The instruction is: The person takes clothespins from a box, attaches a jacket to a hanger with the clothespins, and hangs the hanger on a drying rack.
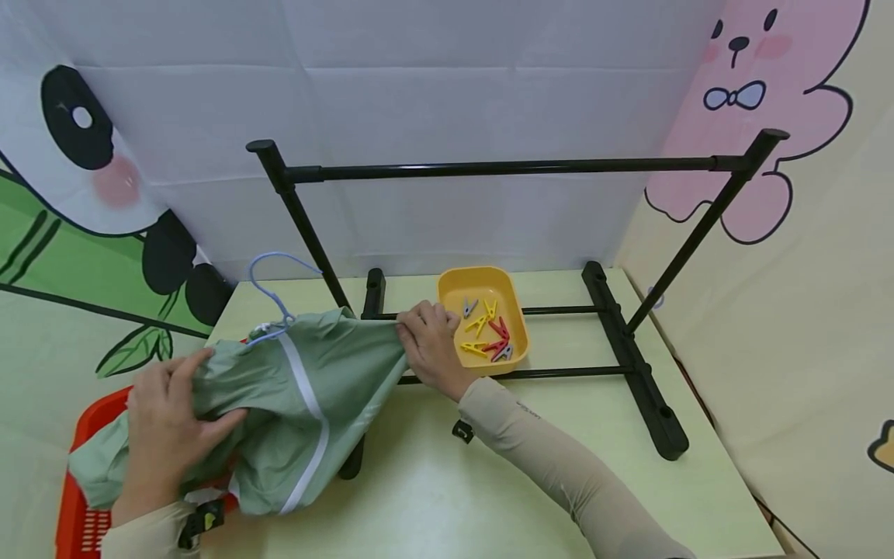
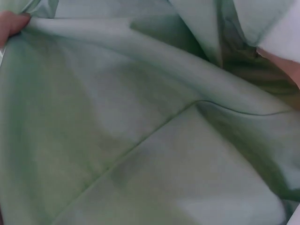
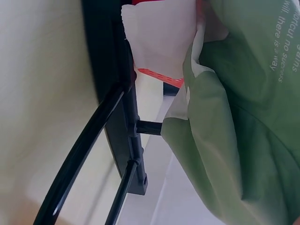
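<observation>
A light green top (image 1: 349,365) with a white band down it is spread on a blue hanger (image 1: 268,291), whose hook sticks out above the neckline. My right hand (image 1: 436,345) pinches the top's far right corner and holds the cloth stretched. At the other side, my left hand (image 1: 168,419) lies against the fabric with thumb and forefinger spread apart. The green cloth (image 2: 117,117) fills most of the left wrist view, where fingertips (image 2: 11,26) hold a fold; whose they are is unclear. White printed lettering shows on the cloth (image 3: 262,93) in the right wrist view.
A black rack (image 1: 517,167) stands on the pale green table (image 1: 545,466). Inside its base, a yellow tray (image 1: 520,310) holds several yellow, red and grey clothespins (image 1: 499,330). A red basket (image 1: 66,505) sits at the left, partly under the top. Printed sheets line the back and sides.
</observation>
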Tool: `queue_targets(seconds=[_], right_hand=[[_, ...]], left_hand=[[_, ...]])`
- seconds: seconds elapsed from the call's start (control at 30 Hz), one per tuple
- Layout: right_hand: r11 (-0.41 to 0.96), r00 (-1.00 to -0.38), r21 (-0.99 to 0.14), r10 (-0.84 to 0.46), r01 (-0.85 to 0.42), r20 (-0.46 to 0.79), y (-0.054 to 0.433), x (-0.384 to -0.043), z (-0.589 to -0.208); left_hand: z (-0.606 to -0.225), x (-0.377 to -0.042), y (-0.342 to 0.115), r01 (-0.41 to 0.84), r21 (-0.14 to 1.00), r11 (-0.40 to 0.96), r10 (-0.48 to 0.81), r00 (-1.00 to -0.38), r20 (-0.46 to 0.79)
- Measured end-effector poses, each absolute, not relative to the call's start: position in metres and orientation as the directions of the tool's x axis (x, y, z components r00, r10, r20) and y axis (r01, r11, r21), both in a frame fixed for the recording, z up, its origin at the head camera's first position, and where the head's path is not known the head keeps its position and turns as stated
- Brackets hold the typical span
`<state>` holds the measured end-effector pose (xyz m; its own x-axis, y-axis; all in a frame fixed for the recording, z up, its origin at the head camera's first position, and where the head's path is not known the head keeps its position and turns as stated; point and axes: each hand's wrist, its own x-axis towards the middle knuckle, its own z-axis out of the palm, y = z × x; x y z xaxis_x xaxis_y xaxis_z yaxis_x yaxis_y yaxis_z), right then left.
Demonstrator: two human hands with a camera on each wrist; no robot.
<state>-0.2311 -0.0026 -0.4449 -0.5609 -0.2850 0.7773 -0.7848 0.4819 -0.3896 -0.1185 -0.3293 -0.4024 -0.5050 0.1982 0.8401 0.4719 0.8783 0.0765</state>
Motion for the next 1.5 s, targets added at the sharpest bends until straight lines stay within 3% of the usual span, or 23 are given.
queue_targets(seconds=[0.23,0.47,0.7,1.23,1.5], right_hand=[[0.475,-0.586,-0.429,-0.254,-0.768,0.769,0.001,-0.233,-0.447],[0.467,-0.582,-0.438,-0.225,-0.768,0.781,0.004,-0.233,-0.447],[0.475,-0.596,-0.455,-0.202,-0.753,0.777,0.005,-0.235,-0.45],[0.473,-0.616,-0.49,-0.152,-0.732,0.773,0.007,-0.238,-0.451],[0.474,-0.629,-0.503,-0.15,-0.723,0.762,0.006,-0.239,-0.453]], left_hand=[[-0.403,-0.116,-0.331,0.367,0.128,0.922,0.124,-0.59,0.798],[-0.402,-0.11,-0.333,0.246,0.069,0.967,0.099,-0.608,0.788],[-0.406,-0.104,-0.336,0.156,0.159,0.975,-0.011,-0.682,0.732],[-0.418,-0.107,-0.342,0.11,0.009,0.994,0.054,-0.557,0.829],[-0.424,-0.109,-0.343,0.106,-0.019,0.994,0.074,-0.542,0.837]])
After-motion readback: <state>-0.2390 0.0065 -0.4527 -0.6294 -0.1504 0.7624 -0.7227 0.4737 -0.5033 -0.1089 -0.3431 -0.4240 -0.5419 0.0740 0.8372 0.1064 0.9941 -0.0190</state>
